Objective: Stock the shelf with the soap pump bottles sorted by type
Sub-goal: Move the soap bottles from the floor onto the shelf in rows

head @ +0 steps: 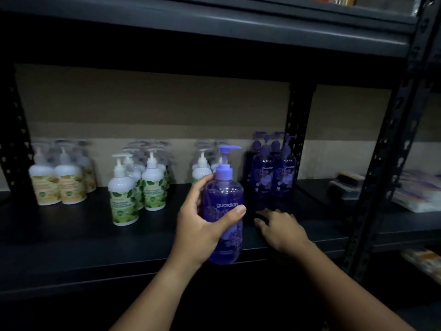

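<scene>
My left hand (202,225) grips a purple soap pump bottle (225,197) upright, just above the front of the dark shelf (71,247). To its right, my right hand (279,226) lies flat on the shelf with relaxed fingers, in front of a group of purple bottles (272,170) at the back right. Left of them stand white-capped bottles (201,167), partly hidden behind the held bottle. Green-leaf labelled bottles (136,185) fill the middle, and cream-labelled bottles (59,180) stand at the far left.
A black perforated upright (297,139) rises right behind the purple group; another upright (386,163) stands nearer at the right. Flat packaged goods (415,192) lie on the neighbouring shelf to the right. An upper shelf board (214,27) runs overhead.
</scene>
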Available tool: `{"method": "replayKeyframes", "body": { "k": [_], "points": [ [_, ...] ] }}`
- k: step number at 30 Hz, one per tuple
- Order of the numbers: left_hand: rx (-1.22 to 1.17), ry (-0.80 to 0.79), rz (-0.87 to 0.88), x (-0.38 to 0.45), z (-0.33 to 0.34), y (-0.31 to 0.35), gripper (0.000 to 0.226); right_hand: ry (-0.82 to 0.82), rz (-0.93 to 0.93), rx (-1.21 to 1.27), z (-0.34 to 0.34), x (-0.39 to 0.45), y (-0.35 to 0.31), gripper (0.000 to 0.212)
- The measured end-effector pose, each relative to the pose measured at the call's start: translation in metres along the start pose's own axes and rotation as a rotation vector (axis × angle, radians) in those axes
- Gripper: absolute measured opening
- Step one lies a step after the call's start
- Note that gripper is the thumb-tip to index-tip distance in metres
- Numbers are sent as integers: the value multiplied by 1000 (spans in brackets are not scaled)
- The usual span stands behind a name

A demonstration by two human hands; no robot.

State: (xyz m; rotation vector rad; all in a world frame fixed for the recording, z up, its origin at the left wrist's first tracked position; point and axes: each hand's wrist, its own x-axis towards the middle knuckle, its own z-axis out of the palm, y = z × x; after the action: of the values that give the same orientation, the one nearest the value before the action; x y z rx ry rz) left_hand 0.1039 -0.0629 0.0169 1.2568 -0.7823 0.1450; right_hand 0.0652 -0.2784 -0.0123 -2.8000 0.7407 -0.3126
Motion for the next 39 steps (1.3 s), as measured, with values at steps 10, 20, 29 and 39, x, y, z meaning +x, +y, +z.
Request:
{"method": "replayKeyframes", "body": {
  "k": [10,20,29,39],
  "points": [
    [51,-127,-44,11,59,-33,74,9,40,-70,-8,-7,60,50],
    [117,-156,-142,60,117,-77,94,66,54,-75,-3,-7,60,51],
    [246,-114,-297,90,158,-106,82,79,73,-49,-2,-7,59,56],
    [286,-69,-321,80,166,-117,78,78,75,-31,-2,-9,60,56]
  ]
}}
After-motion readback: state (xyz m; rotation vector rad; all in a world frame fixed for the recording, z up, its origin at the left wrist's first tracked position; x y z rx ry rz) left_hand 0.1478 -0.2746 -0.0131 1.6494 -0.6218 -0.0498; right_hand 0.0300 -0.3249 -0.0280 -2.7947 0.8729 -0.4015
